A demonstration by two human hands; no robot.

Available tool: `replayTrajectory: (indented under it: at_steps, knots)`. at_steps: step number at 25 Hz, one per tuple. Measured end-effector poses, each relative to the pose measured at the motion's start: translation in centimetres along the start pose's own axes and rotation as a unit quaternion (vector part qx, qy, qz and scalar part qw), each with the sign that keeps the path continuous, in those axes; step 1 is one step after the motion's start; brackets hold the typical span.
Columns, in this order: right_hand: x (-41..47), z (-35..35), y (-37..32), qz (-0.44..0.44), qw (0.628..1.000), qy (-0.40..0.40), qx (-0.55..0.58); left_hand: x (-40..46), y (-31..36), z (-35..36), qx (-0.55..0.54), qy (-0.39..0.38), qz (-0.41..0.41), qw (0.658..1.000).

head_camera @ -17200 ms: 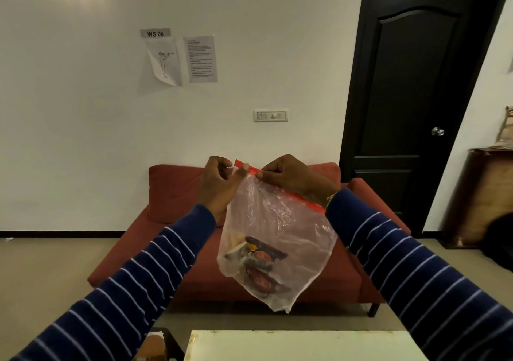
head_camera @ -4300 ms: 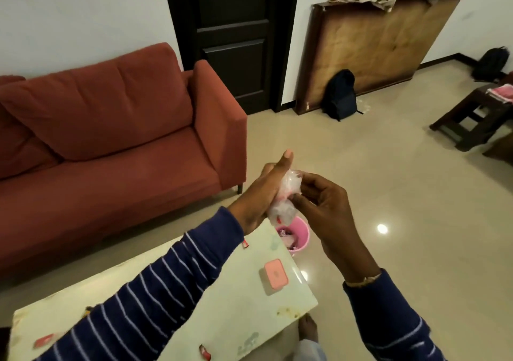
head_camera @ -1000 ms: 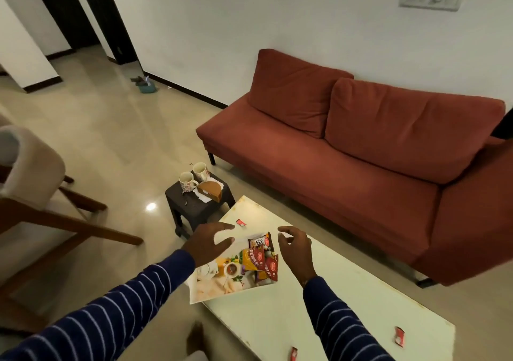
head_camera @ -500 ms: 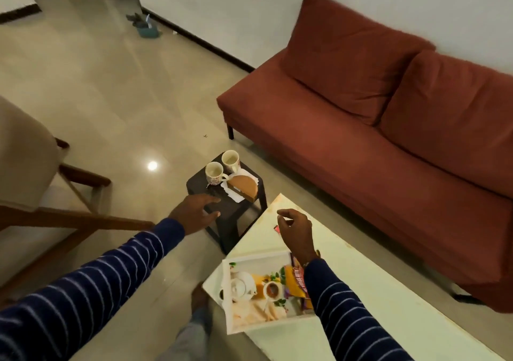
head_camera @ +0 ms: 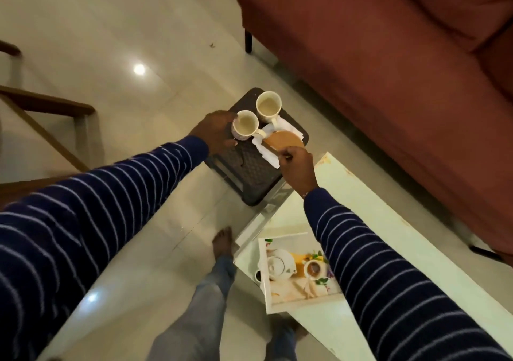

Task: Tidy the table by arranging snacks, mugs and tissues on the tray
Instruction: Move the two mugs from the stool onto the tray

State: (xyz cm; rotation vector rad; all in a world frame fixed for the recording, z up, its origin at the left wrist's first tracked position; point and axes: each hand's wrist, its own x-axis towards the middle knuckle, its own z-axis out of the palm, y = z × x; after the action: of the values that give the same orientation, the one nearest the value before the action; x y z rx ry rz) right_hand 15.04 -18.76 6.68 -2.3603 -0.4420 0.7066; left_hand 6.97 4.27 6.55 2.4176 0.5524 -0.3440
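Two pale mugs stand on a small dark stool (head_camera: 251, 170). My left hand (head_camera: 215, 133) wraps around the side of the nearer mug (head_camera: 245, 126), while the farther mug (head_camera: 268, 105) stands free. Beside them sits a half-round wooden tissue holder (head_camera: 283, 139) with white tissues (head_camera: 265, 151) under it. My right hand (head_camera: 296, 166) pinches the holder's near edge. The white tray (head_camera: 302, 303), printed with a teapot picture, lies on the pale table (head_camera: 361, 194). My right sleeve hides the tray's right side.
A red sofa (head_camera: 388, 69) runs along the right, close behind the table and stool. A wooden chair frame (head_camera: 47, 110) stands at the left. My legs and bare feet (head_camera: 222, 242) are on the shiny tiled floor between stool and table.
I have leaned toward the stool. My left hand reached forward and closed around the nearer mug, and my right hand moved from above the table to the tissue holder.
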Motion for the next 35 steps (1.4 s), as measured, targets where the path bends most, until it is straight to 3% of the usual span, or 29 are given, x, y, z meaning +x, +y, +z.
replayTrajectory:
  at_steps: [7,11,14,24,28,32,35]
  knots:
    - [9.2,6.6,1.4,-0.014,0.989,-0.024,-0.142,8.7,-6.8,6.1,-0.023,-0.029,-0.016,0.999]
    - [12.1,9.0,1.9,-0.009,0.99,-0.063,-0.124,11.3,-8.6,8.6,-0.061,-0.016,0.016,0.998]
    - [12.3,9.1,2.2,-0.053,0.99,-0.066,-0.117,12.1,-8.6,9.7,-0.097,-0.001,0.032,0.995]
    - [6.9,6.2,1.1,-0.107,0.994,0.003,-0.023,6.7,-6.1,5.1,-0.094,0.069,0.154,0.981]
    - [-1.1,4.1,4.6,-0.095,0.995,0.031,0.021,2.3,-1.7,6.5,-0.061,-0.008,0.237,0.97]
    - [-11.4,3.4,10.7,-0.002,0.999,0.051,0.003,-2.4,3.0,12.7,-0.046,-0.123,0.3,0.945]
    - [-18.0,4.1,15.6,0.088,0.995,0.038,0.011,-5.4,5.5,18.6,-0.034,-0.207,0.303,0.93]
